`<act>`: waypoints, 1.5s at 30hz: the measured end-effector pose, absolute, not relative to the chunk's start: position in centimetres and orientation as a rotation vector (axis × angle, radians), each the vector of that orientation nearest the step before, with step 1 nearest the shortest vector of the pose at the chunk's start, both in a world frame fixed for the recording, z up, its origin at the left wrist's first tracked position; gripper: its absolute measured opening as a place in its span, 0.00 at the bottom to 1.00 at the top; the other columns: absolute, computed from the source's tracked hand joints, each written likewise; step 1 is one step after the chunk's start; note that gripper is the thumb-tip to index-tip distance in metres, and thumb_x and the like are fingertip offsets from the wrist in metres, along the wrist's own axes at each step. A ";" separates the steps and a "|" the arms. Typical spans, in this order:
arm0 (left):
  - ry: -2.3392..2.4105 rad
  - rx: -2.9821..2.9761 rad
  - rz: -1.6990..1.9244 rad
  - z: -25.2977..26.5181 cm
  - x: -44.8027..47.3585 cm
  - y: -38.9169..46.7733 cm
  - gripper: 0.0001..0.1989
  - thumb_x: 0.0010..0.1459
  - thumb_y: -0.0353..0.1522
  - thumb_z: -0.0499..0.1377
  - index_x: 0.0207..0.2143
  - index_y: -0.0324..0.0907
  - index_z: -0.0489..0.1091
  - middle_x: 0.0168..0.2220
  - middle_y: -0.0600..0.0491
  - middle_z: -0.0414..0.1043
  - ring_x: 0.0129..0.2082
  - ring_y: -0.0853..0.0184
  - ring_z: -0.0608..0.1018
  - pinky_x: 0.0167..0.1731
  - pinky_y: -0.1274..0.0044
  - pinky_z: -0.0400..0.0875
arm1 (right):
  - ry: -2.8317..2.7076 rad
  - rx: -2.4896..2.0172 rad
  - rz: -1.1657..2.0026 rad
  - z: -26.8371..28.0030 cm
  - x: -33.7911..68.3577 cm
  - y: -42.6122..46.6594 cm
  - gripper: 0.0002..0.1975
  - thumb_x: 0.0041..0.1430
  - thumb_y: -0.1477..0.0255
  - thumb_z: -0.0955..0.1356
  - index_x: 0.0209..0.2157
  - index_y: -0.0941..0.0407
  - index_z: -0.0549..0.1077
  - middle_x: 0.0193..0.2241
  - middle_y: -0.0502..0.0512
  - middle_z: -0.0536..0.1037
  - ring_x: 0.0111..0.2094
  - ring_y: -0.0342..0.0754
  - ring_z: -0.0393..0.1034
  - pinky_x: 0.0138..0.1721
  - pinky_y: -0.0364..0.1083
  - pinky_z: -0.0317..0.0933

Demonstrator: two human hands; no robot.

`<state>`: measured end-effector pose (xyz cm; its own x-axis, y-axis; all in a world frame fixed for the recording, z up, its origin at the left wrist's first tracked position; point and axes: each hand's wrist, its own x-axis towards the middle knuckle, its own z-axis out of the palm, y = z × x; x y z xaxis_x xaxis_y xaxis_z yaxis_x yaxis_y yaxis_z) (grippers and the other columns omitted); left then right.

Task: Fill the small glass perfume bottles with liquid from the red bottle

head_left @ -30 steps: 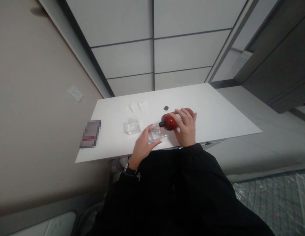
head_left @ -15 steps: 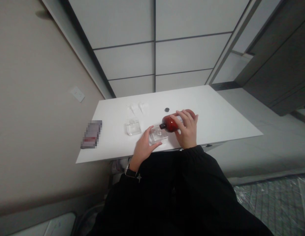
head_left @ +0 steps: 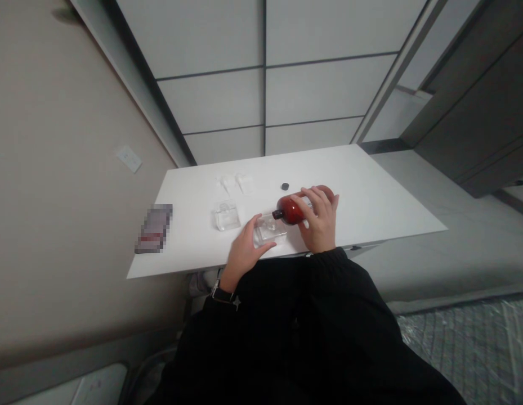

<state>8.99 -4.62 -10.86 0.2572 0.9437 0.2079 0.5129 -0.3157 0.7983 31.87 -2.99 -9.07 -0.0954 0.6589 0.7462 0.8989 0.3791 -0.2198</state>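
In my right hand (head_left: 320, 222) is a reddish-brown bottle (head_left: 290, 210), tipped nearly flat with its dark neck pointing left. That neck is just above the opening of a clear square bottle (head_left: 272, 232). Any liquid passing between them is too small to make out. Thumb and fingers of my left hand (head_left: 246, 247) grip the clear bottle from its left side as it stands on the white table. A second clear bottle (head_left: 227, 218) stands to the left, apart from both hands. Behind the pouring bottle lies a small black cap (head_left: 285, 186).
Two clear-and-white pump tops (head_left: 236, 183) lie toward the back of the white table (head_left: 362, 191). A blurred-out, flat grey item (head_left: 155, 228) rests at the table's left end. White panelled doors (head_left: 223, 101) rise behind, and a wall with a socket (head_left: 129, 158) is on the left.
The whole view has shifted slightly. Both hands keep their grips, and the brown bottle stays tilted over the clear one.
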 end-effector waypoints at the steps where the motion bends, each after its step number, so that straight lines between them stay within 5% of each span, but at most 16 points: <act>1: 1.317 1.934 0.930 -10.9 9.0 -4.6 0.40 0.60 0.39 0.71 0.69 0.47 0.58 0.67 0.42 0.68 0.66 0.50 0.74 0.66 0.57 0.67 | -1.829 -1.353 -0.377 -9.1 31.9 -3.0 0.31 0.61 0.83 0.67 0.62 0.46 0.72 0.63 0.60 0.75 0.68 0.64 0.65 0.70 0.77 0.46; 30: 1.335 1.926 0.915 -10.6 9.1 -4.7 0.40 0.59 0.37 0.72 0.69 0.45 0.58 0.67 0.41 0.68 0.66 0.51 0.73 0.66 0.58 0.66 | -1.816 -1.332 -0.461 -9.1 31.7 -3.0 0.28 0.63 0.82 0.68 0.61 0.45 0.73 0.62 0.59 0.76 0.67 0.61 0.66 0.70 0.73 0.49; 45: 1.336 1.934 0.927 -10.5 9.2 -4.7 0.39 0.60 0.38 0.71 0.69 0.47 0.58 0.67 0.42 0.68 0.66 0.52 0.73 0.66 0.59 0.67 | -1.829 -1.298 -0.478 -9.4 31.9 -2.8 0.29 0.63 0.83 0.67 0.62 0.44 0.73 0.63 0.57 0.75 0.68 0.60 0.64 0.72 0.73 0.43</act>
